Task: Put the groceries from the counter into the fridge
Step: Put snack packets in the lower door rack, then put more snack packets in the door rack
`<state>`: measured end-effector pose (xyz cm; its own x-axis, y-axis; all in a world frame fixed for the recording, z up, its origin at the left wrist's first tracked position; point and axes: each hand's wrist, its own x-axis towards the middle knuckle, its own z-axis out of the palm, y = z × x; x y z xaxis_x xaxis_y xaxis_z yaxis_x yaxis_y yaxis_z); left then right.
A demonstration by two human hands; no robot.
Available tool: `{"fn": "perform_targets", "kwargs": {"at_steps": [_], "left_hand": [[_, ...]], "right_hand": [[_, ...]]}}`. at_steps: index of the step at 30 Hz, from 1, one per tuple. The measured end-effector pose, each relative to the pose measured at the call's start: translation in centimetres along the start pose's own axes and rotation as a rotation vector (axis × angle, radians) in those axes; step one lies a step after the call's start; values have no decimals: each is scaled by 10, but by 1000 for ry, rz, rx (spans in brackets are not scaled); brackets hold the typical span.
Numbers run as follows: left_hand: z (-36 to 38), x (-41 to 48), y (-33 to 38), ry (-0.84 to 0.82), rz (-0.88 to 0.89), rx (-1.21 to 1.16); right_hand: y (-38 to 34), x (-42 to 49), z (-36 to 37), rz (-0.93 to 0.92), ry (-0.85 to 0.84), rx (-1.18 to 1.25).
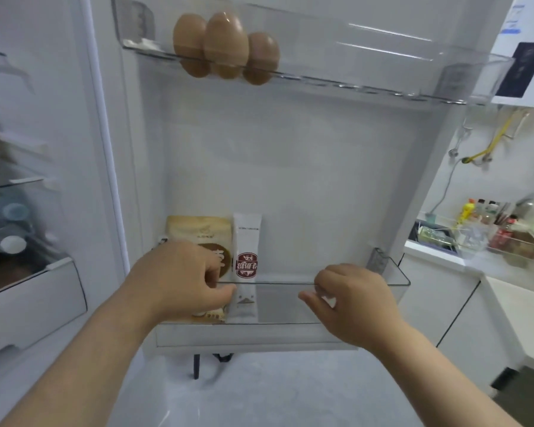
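Your left hand (179, 278) is pinching the white sachet (246, 266) between narrow fingers, standing it beside the tan packet (198, 235) in the door bin (395, 285); your right hand (349, 300) is curling loosely, holding nothing. Three eggs (225, 46) are sitting overhead; the far surface (475, 266) is looking cluttered, so more is likely waiting.

Two bare forearms in view, no sleeves, watch or rings visible. Left hand (179, 278) and right hand (349, 298): no gloves, short nails where fingertips show.
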<state>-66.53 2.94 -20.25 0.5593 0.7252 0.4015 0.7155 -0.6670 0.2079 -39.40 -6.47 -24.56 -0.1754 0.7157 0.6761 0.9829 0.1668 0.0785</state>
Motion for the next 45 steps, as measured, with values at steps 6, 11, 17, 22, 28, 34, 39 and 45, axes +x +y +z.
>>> {"fn": "perform_targets", "kwargs": {"at_steps": [6,11,17,22,28,34,39,45], "left_hand": [[35,-28,-4,421,220,184],[34,-25,15,441,110,98],[58,-2,96,404,168,-211],[85,29,179,302,328,-285],[133,54,292,166,501,-395],[174,74,413,-49,684,-404],[189,75,506,-153,826,-481],[220,64,612,-313,1035,-526]], "right_hand": [[-1,-6,6,-79,141,-15],[14,-25,-4,-21,80,-19],[54,-70,-49,145,25,93],[107,-121,-109,399,-351,0],[166,-204,-169,689,-440,-15],[204,-280,-245,897,-414,-143],[215,-345,-304,1074,-344,-269],[205,-421,-356,1329,-259,-392]]}}
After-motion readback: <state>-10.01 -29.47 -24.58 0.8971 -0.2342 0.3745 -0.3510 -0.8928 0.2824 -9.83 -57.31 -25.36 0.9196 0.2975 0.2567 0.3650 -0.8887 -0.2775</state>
